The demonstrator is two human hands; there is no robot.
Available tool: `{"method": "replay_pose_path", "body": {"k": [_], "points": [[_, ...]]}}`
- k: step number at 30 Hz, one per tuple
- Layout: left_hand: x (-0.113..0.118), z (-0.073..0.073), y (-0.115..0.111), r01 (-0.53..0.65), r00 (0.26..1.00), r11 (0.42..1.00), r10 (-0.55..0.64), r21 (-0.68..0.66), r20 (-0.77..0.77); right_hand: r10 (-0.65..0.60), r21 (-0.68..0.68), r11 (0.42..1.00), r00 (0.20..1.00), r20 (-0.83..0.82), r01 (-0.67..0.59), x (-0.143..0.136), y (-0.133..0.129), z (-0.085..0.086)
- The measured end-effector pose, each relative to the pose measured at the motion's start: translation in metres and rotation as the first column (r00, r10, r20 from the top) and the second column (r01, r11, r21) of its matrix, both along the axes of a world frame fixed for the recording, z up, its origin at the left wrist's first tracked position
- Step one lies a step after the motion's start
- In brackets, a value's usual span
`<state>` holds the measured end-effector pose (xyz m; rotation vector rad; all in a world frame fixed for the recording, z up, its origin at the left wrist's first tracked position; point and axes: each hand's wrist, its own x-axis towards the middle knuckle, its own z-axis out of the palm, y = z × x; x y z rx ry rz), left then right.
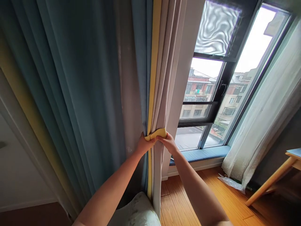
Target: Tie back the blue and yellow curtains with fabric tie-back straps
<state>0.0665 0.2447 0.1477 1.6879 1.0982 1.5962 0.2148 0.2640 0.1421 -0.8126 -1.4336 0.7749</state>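
A gathered curtain (163, 78) in blue, yellow and light beige hangs in front of me. Around its front passes a yellow curtain tieback (161, 132), its band slightly wavy. My left hand (145, 145) is closed on the tieback's left part, with the thumb towards the middle and the fingers partly behind the curtain edge. On the other side, my right hand (168, 142) pinches the tieback's right part between thumb and fingers. Both thumbs come close together at the front. How the tieback runs behind the curtain is hidden.
To the left hangs a wide blue curtain (77, 94). A dark-framed window (219, 91) with a blue-cushioned sill (202, 154) is on the right, beside a sheer white curtain (263, 110). A wooden table leg (270, 182), plastic bag (231, 182) and patterned cushion (138, 212) are lower down.
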Motion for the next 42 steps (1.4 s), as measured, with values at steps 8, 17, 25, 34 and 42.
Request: {"method": "replay_pose_path", "body": {"k": [8,17,25,34,42], "points": [[-0.005,-0.006,0.015,0.049,0.985,0.998,-0.055,-0.04,-0.166,-0.012,-0.005,1.0,1.0,0.017,0.012,0.003,0.013,0.001],[-0.052,-0.02,0.017,-0.07,0.889,0.903,0.249,0.424,-0.385,-0.394,0.026,0.919,0.919,0.015,0.394,0.035,0.022,0.0],[-0.041,0.011,0.016,-0.092,0.603,0.799,0.52,0.594,-0.605,-0.532,0.402,0.829,0.771,0.349,0.39,0.016,0.02,0.011],[-0.028,0.024,0.025,-0.196,0.445,0.81,0.576,0.552,-0.686,-0.657,0.509,0.753,0.498,0.566,0.416,-0.03,0.017,0.009],[-0.027,0.026,0.026,-0.182,0.438,0.85,0.52,0.494,-0.733,-0.676,0.519,0.734,0.397,0.62,0.438,-0.04,0.027,0.003]]}}
